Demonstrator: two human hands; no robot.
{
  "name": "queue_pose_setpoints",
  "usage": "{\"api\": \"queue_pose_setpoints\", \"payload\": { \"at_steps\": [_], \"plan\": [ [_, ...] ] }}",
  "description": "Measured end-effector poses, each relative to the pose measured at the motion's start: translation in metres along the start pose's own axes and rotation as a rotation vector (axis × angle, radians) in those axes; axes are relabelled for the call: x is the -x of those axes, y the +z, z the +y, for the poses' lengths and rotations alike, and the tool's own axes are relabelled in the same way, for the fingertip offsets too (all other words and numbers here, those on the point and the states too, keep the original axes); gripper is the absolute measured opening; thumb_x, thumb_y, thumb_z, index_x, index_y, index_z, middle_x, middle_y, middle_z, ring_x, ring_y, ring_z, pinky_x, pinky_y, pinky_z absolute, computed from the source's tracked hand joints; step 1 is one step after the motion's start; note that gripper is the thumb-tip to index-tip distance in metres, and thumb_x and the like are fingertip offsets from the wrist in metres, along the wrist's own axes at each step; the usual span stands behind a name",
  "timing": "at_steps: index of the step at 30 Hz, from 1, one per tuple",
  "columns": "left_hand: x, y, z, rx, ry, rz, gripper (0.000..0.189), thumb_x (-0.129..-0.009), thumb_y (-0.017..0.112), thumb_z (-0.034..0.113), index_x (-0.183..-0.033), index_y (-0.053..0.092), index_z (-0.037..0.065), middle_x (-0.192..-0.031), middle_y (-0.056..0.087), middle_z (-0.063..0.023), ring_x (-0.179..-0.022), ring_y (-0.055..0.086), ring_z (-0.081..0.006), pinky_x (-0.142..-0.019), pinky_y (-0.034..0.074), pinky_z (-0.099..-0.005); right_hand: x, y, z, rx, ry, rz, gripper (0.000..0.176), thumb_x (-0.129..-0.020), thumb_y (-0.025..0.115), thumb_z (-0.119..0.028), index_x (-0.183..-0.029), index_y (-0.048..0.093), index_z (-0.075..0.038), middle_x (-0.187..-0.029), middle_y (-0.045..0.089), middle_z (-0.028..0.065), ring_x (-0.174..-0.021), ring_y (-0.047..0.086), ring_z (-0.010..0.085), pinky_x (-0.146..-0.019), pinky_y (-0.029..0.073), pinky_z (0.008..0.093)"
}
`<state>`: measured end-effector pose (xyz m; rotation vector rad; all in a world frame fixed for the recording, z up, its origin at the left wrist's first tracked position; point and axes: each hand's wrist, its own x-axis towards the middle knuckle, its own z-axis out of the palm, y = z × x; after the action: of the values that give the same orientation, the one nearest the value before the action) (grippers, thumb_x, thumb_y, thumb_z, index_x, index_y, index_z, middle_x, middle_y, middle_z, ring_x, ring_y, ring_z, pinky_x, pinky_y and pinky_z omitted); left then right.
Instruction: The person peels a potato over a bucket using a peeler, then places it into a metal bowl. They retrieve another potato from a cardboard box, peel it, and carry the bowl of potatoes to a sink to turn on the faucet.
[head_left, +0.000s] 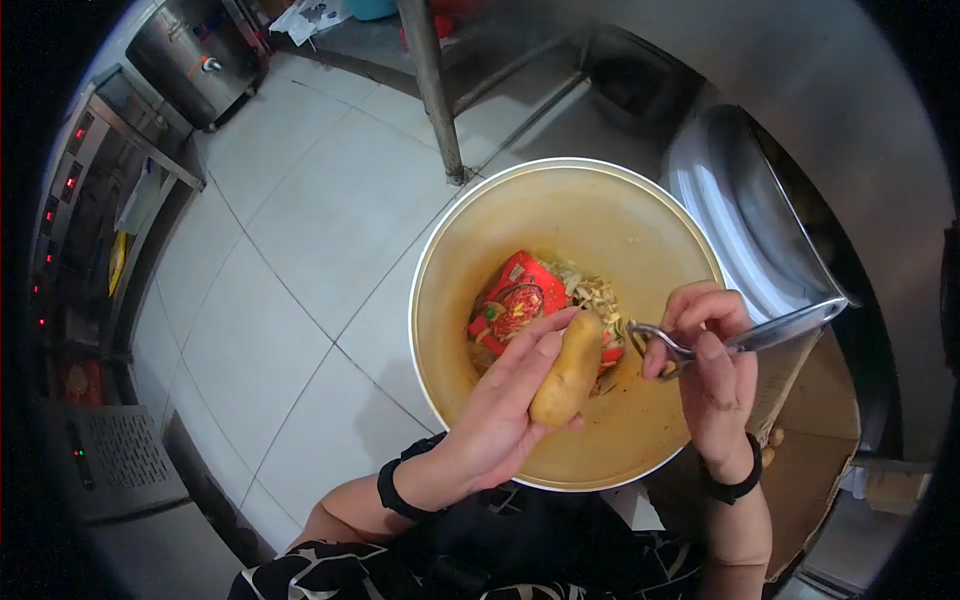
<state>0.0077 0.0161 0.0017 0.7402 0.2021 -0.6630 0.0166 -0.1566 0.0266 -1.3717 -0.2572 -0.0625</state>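
Note:
A smooth yellow-brown potato (568,375) lies in my left hand (508,400), whose fingers wrap it from the left side. My right hand (712,360) grips a metal peeler (668,345); its looped head points left toward the potato, a small gap away. Both hands are over a large round bin (650,215) with a yellowish inside. At the bottom of that bin lie a crumpled red packet (520,295) and pale peelings (598,297). My left hand hides part of the packet.
An open cardboard box (825,420) with potatoes (776,437) is at the right. Behind it stands a shiny metal vessel (740,190). A steel table leg (432,90) meets the tiled floor (290,240) beyond the bin. Equipment with red displays (70,185) lines the left.

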Motion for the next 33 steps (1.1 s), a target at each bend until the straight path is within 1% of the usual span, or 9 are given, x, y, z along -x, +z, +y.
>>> {"api": "queue_pose_setpoints", "payload": {
  "at_steps": [5,9,12,18,21,23,25,27,33],
  "plan": [
    [0.000,0.004,-0.001,-0.030,0.010,-0.015,0.039,-0.090,0.029,0.032,-0.121,0.031,0.008,-0.110,0.044,-0.0042,-0.098,0.048,-0.0134,-0.076,0.045,-0.0281,0.012,0.015,0.004,-0.121,0.032,-0.186,0.012,-0.081,0.049,-0.010,-0.088,0.043,-0.003,-0.088,0.044,0.0104,-0.068,0.051,0.0145,-0.060,0.044,0.0247],
    [-0.004,-0.002,-0.005,0.077,0.000,-0.028,0.037,-0.090,0.029,0.031,-0.118,0.034,0.007,-0.111,0.044,-0.0057,-0.104,0.044,-0.0154,-0.086,0.039,-0.0311,0.014,0.024,0.005,0.265,-0.024,-0.147,0.018,-0.065,0.067,0.000,-0.076,0.053,-0.003,-0.082,0.050,0.0083,-0.068,0.052,0.0138,-0.057,0.043,0.0233],
    [0.001,0.010,0.001,0.135,-0.063,0.095,0.031,-0.091,0.029,0.025,-0.115,0.035,0.007,-0.104,0.047,-0.0054,-0.090,0.049,-0.0105,-0.070,0.043,-0.0249,0.021,0.028,0.004,0.325,-0.034,-0.183,0.016,-0.066,0.068,-0.003,-0.074,0.055,-0.003,-0.074,0.053,0.0055,-0.065,0.053,0.0129,-0.056,0.042,0.0226],
    [-0.001,-0.004,-0.003,0.036,-0.076,-0.020,0.030,-0.090,0.030,0.023,-0.114,0.036,0.005,-0.104,0.048,-0.0061,-0.094,0.050,-0.0130,-0.078,0.043,-0.0276,0.021,0.026,0.004,0.302,0.080,-0.060,0.014,-0.067,0.066,-0.001,-0.072,0.054,-0.004,-0.070,0.054,0.0036,-0.065,0.053,0.0112,-0.056,0.043,0.0228],
    [0.006,0.007,0.000,-0.123,-0.128,-0.082,0.030,-0.090,0.030,0.024,-0.114,0.037,0.007,-0.102,0.050,-0.0052,-0.088,0.052,-0.0117,-0.067,0.046,-0.0281,0.013,-0.001,0.015,0.251,0.113,0.325,0.012,-0.070,0.063,0.000,-0.075,0.052,-0.004,-0.072,0.055,0.0032,-0.066,0.052,0.0096,-0.057,0.043,0.0225],
    [-0.001,-0.005,-0.003,-0.022,-0.164,-0.116,0.034,-0.089,0.032,0.029,-0.115,0.037,0.009,-0.101,0.050,-0.0051,-0.088,0.053,-0.0131,-0.067,0.046,-0.0262,0.008,-0.017,0.022,0.201,0.400,0.264,0.011,-0.073,0.059,0.000,-0.079,0.051,-0.004,-0.070,0.053,0.0024,-0.064,0.051,0.0089,-0.059,0.043,0.0216],
    [0.002,-0.008,-0.005,0.102,-0.210,-0.113,0.037,-0.088,0.034,0.035,-0.117,0.036,0.011,-0.100,0.050,-0.0050,-0.087,0.053,-0.0144,-0.067,0.047,-0.0243,0.012,-0.005,0.021,0.320,0.393,0.167,0.010,-0.075,0.057,-0.001,-0.082,0.050,-0.003,-0.072,0.053,0.0035,-0.066,0.051,0.0089,-0.060,0.042,0.0210],
    [0.002,0.000,0.001,0.254,-0.174,0.014,0.037,-0.087,0.035,0.035,-0.116,0.038,0.011,-0.103,0.050,-0.0055,-0.089,0.053,-0.0159,-0.069,0.047,-0.0262,0.007,0.001,0.011,0.620,0.101,0.245,0.008,-0.075,0.057,-0.001,-0.080,0.050,-0.002,-0.075,0.054,0.0053,-0.069,0.050,0.0097,-0.061,0.041,0.0210],
    [-0.002,-0.002,-0.006,0.168,-0.135,0.020,0.036,-0.087,0.035,0.035,-0.114,0.041,0.012,-0.104,0.052,-0.0058,-0.092,0.052,-0.0157,-0.075,0.045,-0.0297,0.024,0.016,0.002,0.193,0.071,0.148,0.009,-0.073,0.060,-0.003,-0.079,0.052,-0.002,-0.078,0.054,0.0063,-0.071,0.052,0.0114,-0.063,0.042,0.0220]
  ]
}}
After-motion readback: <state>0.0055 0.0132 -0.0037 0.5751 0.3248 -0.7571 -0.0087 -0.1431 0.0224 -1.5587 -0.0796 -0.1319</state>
